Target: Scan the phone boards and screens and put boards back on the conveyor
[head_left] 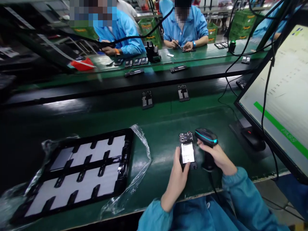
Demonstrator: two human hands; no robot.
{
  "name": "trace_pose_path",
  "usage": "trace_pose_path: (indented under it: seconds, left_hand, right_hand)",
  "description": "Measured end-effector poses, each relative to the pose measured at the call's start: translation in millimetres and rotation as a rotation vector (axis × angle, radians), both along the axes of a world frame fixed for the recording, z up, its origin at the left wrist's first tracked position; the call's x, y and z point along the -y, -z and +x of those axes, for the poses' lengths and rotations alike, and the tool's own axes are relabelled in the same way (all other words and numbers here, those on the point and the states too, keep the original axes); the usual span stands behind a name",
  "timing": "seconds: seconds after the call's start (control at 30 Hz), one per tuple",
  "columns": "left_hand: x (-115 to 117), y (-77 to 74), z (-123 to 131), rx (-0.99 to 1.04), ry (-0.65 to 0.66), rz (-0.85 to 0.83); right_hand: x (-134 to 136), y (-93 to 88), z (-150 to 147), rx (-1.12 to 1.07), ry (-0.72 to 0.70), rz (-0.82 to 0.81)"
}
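My left hand (176, 178) grips an opened phone body (187, 150) by its lower part, thumb across the bottom and fingers along the left side. Bare circuitry shows at the phone's top, and a white label or panel covers its middle. My right hand (218, 157) is wrapped round the handle of a black barcode scanner (205, 136) with a blue light strip. The scanner's head is just right of the phone, apart from it. Its cable runs down toward my lap.
A black tray (93, 165) with white-lined compartments lies left in clear plastic wrap (144, 170). A monitor (284, 96) showing "PASS" and a black mouse (253, 138) stand right. More phone bodies (147, 99) lie ahead. Two co-workers (185, 25) sit across the bench; cables hang overhead.
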State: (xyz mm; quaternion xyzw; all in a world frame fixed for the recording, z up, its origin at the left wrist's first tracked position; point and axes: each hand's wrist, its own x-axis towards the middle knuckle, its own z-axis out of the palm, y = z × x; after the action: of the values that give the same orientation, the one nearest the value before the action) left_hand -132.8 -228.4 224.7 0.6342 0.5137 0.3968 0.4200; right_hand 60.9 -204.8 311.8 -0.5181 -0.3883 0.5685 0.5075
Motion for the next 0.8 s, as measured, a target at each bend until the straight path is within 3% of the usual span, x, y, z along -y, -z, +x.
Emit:
trace_pose_path:
  seconds: [0.07,0.17,0.3,0.4,0.5,0.63,0.8]
  left_hand:
    - [-0.6,1.6,10.6,0.138,-0.056,-0.079]
    - [-48.5,-1.8,28.1,0.249,-0.07,-0.089]
    - [-172.2,-27.8,77.6,0.318,0.006,0.053]
    - [-266.5,-67.2,133.3,0.216,-0.02,0.111]
    - [-333.4,-105.0,174.5,0.108,-0.053,0.107]
    - [-379.0,-127.1,191.9,-0.023,-0.232,0.032]
    - [-404.3,-139.2,193.1,-0.05,-0.322,-0.058]
  right_hand:
    - [20.8,3.7,0.1,-0.035,0.003,-0.039]
    - [26.0,13.8,1.5,-0.11,0.059,-0.055]
    - [3.3,19.7,14.9,-0.264,0.256,0.007]
    - [-5.9,18.4,28.0,-0.325,0.308,0.062]
    - [-5.0,18.6,35.0,-0.322,0.306,0.092]
    - [-6.8,23.1,34.2,-0.257,0.273,0.112]
    - [-18.6,34.7,29.0,-0.09,0.266,0.075]
